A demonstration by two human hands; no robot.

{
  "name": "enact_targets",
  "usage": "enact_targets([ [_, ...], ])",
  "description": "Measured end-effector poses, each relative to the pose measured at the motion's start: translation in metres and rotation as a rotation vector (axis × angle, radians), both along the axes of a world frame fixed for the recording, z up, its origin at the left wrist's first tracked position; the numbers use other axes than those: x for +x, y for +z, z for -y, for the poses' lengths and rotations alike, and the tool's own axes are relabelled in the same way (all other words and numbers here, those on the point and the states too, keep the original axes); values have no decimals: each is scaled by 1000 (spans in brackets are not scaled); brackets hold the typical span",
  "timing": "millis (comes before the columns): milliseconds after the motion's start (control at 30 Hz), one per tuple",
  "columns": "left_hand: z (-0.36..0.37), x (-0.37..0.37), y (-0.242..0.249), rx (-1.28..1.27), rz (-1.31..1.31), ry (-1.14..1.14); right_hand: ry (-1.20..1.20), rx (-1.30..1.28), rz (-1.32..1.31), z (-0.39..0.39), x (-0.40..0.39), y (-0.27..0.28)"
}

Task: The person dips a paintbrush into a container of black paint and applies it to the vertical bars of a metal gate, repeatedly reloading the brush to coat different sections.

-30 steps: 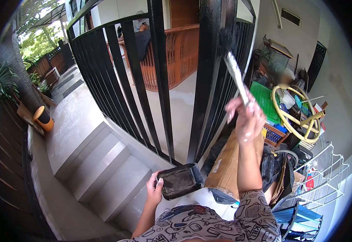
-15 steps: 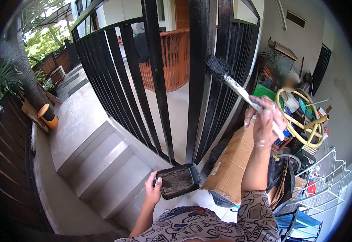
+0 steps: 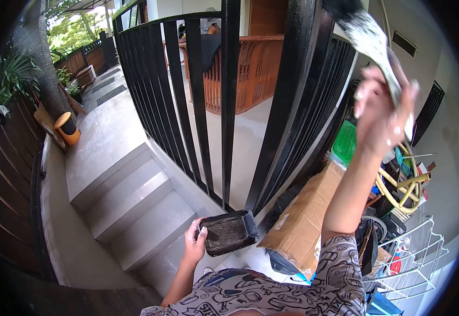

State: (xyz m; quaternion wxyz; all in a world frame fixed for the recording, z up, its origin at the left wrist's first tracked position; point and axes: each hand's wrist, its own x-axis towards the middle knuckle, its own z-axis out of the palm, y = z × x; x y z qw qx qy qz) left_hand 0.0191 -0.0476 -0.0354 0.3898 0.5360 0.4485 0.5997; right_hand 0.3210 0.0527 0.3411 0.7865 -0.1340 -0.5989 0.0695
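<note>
My right hand (image 3: 385, 110) is raised at the upper right, fingers closed round the pale, paint-flecked handle of a paintbrush (image 3: 366, 39). The brush's black bristles reach the top of the view, overlapping the upper part of the black metal railing (image 3: 292, 105) at its corner post. Low in the middle, my left hand (image 3: 195, 237) grips the near left side of a black rectangular paint tray (image 3: 232, 234), thumb over the rim. Dark paint residue coats the tray's inside. White smudges mark the fingers of both hands.
Concrete steps (image 3: 135, 205) descend at the left beside the railing. A long cardboard box (image 3: 306, 216) lies at the right, near a green bin (image 3: 344, 142), a yellow hose (image 3: 406, 192) and a white wire rack (image 3: 411, 263). Behind the bars stands an orange-brown slatted counter (image 3: 253, 73).
My right hand has lifted the paintbrush up and to the right, from mid-post towards the railing's top. My left hand still holds the paint tray low; the view has shifted slightly.
</note>
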Motion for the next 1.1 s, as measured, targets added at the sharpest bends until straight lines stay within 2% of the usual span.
enact_targets([
  [67,-1,2,-3,3,14,3,175,-4,4,-16,-7,-1],
  [133,-1,2,-6,23,-16,1,189,-30,-33,-16,-19,-16],
  [200,-2,3,-5,37,-31,4,303,-62,-82,-16,-22,-40],
  [333,2,-3,-9,17,-58,33,374,-240,-225,0,-31,-96],
  [367,1,-6,-2,21,-102,47,349,-266,-131,-2,-26,-122],
  [433,-1,-13,-2,25,-137,136,265,-688,33,20,-44,-157],
  [533,-7,-21,18,119,-59,277,530,-530,100,38,-59,-224],
  [600,-9,-31,22,113,14,358,544,-473,113,53,-76,-248],
  [700,-6,-45,14,42,232,369,618,-636,269,55,-91,-284],
  [733,-7,-47,11,25,277,387,639,-716,303,56,-98,-293],
  [767,-5,-50,10,4,289,394,540,-716,382,59,-108,-302],
  [800,-1,-51,9,-18,302,398,554,-696,420,58,-112,-310],
  [867,5,-51,2,-3,294,377,682,-683,300,60,-120,-327],
  [933,12,-51,-4,-28,341,333,602,-779,369,65,-128,-328],
  [967,13,-52,-9,-15,261,373,559,-821,404,67,-132,-329],
  [1067,17,-48,-14,-29,338,437,554,-694,436,67,-142,-342],
  [1100,17,-49,-13,-18,346,466,616,-731,439,69,-141,-342],
])
